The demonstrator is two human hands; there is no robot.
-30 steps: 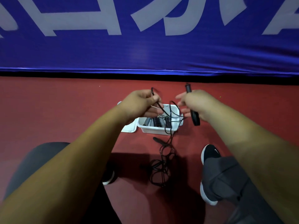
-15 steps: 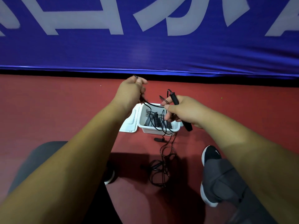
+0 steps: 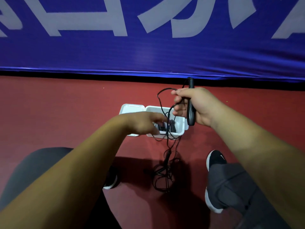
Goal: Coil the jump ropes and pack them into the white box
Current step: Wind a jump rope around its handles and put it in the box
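Observation:
My right hand (image 3: 196,106) grips a black jump rope handle (image 3: 191,113) upright, together with loops of the thin black rope (image 3: 159,96) that arch out to its left. Rope strands hang from it down over the white box (image 3: 181,129) to a tangled pile (image 3: 165,177) on the floor, where the second handle (image 3: 167,157) lies. My left hand (image 3: 145,123), blurred, is low over the box's left edge, its fingers stretched toward a hanging strand, with no grip visible. Dark coiled ropes (image 3: 171,128) lie inside the box.
The box's open lid (image 3: 132,109) lies flat to its left on the red floor. A blue banner (image 3: 148,55) with white lettering runs along the back. My knees and black shoes (image 3: 216,160) flank the rope pile.
My left hand let go of the rope up high and dropped down over the box. My right hand rose and shifted right, turning the handle upright and keeping the loops.

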